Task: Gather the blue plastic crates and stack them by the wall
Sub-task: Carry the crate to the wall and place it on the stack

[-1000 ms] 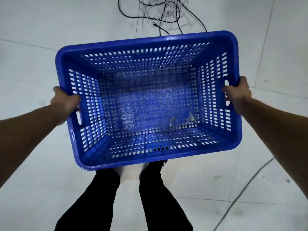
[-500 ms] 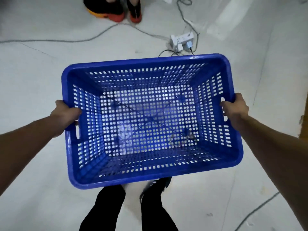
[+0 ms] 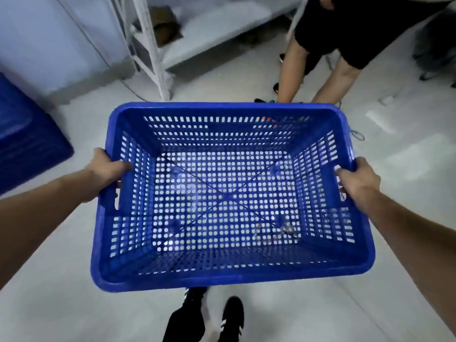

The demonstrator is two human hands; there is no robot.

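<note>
I carry a perforated blue plastic crate level in front of me, above the floor, its open top facing up. My left hand grips the handle slot on its left short side. My right hand grips the handle slot on its right short side. A scrap of clear wrapping lies inside the crate near its right corner. Another blue crate, blurred, stands on the floor at the left edge, close to the wall.
A white metal shelf rack stands ahead against the wall. Another person in black shorts stands just beyond the crate's far right corner. My own legs and black shoes show below the crate. Pale floor lies all around.
The view has lifted and turned: the power strip and cables are gone, the wall, shelf rack and second blue crate have come into sight. The person's legs are nearer. My grip is unchanged.
</note>
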